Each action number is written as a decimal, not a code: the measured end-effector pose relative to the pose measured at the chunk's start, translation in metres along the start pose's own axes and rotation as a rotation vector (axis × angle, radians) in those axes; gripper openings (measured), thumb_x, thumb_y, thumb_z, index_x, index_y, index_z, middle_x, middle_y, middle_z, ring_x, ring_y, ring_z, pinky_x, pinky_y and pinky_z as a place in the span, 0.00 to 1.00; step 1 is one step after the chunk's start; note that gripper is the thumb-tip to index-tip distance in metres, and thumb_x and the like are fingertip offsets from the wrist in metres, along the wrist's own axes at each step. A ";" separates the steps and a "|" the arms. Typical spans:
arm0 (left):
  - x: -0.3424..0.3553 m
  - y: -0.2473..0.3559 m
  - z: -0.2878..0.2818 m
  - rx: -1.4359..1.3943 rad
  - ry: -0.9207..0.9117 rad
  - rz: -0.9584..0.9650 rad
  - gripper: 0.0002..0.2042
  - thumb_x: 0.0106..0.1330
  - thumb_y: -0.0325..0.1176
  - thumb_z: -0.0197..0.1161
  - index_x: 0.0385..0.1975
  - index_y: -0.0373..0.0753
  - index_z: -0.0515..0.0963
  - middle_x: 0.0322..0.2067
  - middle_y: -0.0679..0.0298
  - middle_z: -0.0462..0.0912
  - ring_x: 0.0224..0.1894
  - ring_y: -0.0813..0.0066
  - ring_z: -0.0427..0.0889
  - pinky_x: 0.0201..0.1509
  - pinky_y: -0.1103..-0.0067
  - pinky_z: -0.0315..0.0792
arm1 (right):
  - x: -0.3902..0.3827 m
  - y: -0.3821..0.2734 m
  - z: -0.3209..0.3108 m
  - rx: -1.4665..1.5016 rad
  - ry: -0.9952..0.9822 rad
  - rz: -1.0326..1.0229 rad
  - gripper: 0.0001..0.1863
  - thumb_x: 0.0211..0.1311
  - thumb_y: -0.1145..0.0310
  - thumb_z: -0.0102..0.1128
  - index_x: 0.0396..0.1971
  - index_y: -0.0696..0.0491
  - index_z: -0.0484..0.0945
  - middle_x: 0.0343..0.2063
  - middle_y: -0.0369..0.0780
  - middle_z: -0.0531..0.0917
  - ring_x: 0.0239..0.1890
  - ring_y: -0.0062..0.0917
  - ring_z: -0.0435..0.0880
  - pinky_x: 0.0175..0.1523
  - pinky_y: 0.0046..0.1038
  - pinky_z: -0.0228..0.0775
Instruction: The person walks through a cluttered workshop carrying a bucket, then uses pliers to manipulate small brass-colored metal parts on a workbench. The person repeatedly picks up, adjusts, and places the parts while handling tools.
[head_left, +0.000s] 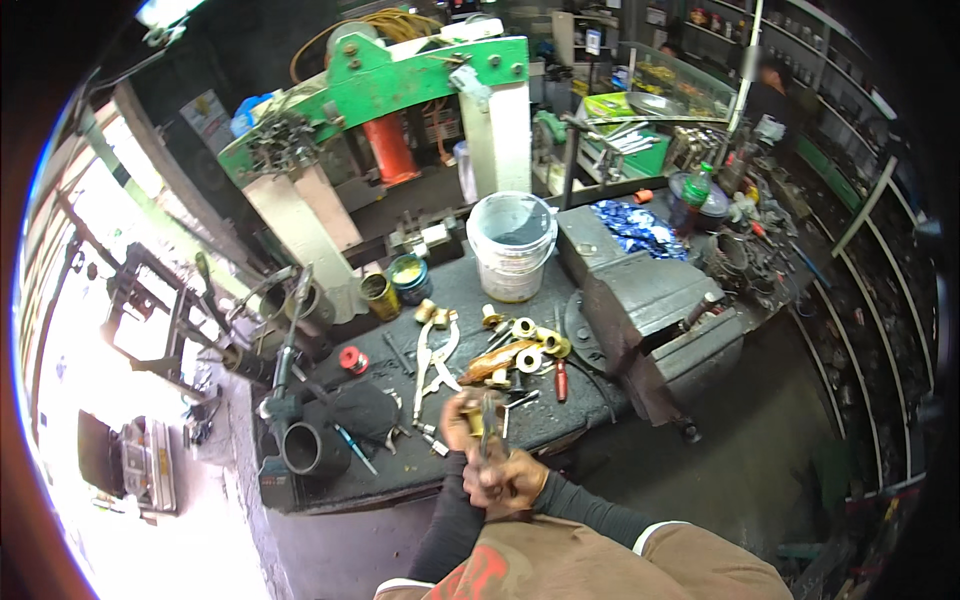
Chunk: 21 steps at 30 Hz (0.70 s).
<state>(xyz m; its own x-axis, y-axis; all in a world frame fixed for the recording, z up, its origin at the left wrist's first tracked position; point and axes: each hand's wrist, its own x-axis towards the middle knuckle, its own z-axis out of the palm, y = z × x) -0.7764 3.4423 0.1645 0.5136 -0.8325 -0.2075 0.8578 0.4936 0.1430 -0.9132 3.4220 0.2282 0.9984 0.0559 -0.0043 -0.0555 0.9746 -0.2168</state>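
Close to my body, at the bench's front edge, both hands are together. My left hand (456, 424) is closed around a small brass-coloured fitting (475, 421). The fingers of my right hand (514, 481) wrap the handles of grey pliers (489, 418), whose jaws point up beside the fitting. Whether the jaws touch it I cannot tell. Just beyond lie several brass fittings (525, 328), an orange-brown rag-like piece (495, 362), silver locking pliers (431, 361) and a red-handled screwdriver (561, 380).
A white bucket (508, 268) stands mid-bench, a yellow can (380, 297) and a blue can (411, 284) left of it. A large grey vise (650, 300) occupies the right. At left are a dark cylinder (306, 446) and a red cap (353, 360). Behind rises a green press frame (420, 85).
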 end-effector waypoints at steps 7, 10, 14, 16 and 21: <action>-0.006 0.031 0.010 0.100 0.193 0.146 0.11 0.73 0.43 0.62 0.40 0.42 0.79 0.31 0.64 0.83 0.35 0.65 0.83 0.45 0.59 0.79 | -0.041 -0.026 -0.003 -1.498 0.639 -0.097 0.23 0.69 0.62 0.63 0.56 0.57 0.66 0.33 0.45 0.85 0.28 0.35 0.86 0.30 0.34 0.76; -0.015 0.039 0.028 0.135 0.367 0.187 0.11 0.70 0.42 0.66 0.30 0.44 0.76 0.28 0.64 0.81 0.34 0.65 0.81 0.47 0.60 0.75 | -0.068 -0.017 -0.022 -1.963 0.708 -0.228 0.18 0.68 0.61 0.63 0.49 0.58 0.73 0.36 0.49 0.85 0.37 0.44 0.86 0.40 0.41 0.77; -0.029 0.040 0.019 0.280 0.416 0.128 0.09 0.69 0.39 0.68 0.34 0.42 0.77 0.28 0.63 0.80 0.32 0.65 0.81 0.42 0.63 0.77 | -0.073 -0.008 -0.017 -2.216 0.682 -0.127 0.15 0.67 0.57 0.63 0.39 0.55 0.80 0.41 0.45 0.85 0.43 0.43 0.85 0.46 0.43 0.74; -0.033 0.042 0.010 0.347 0.383 0.065 0.10 0.69 0.39 0.68 0.34 0.41 0.77 0.28 0.62 0.80 0.31 0.65 0.81 0.39 0.66 0.78 | -0.066 -0.014 -0.001 -2.359 0.649 -0.043 0.16 0.67 0.57 0.62 0.46 0.54 0.81 0.49 0.46 0.83 0.51 0.43 0.81 0.53 0.44 0.70; -0.040 0.036 0.001 0.417 0.488 -0.074 0.14 0.71 0.43 0.66 0.32 0.38 0.76 0.25 0.57 0.81 0.27 0.65 0.82 0.32 0.71 0.78 | -0.054 -0.027 0.002 -2.627 0.598 -0.162 0.16 0.67 0.57 0.62 0.48 0.50 0.81 0.57 0.48 0.79 0.60 0.45 0.77 0.60 0.58 0.64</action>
<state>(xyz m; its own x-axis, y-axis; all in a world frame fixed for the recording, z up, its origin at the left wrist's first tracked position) -0.7665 3.4931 0.1787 0.4864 -0.6020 -0.6333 0.8632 0.2188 0.4550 -0.9651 3.3934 0.2358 0.9222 -0.3716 0.1071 -0.3359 -0.9070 -0.2541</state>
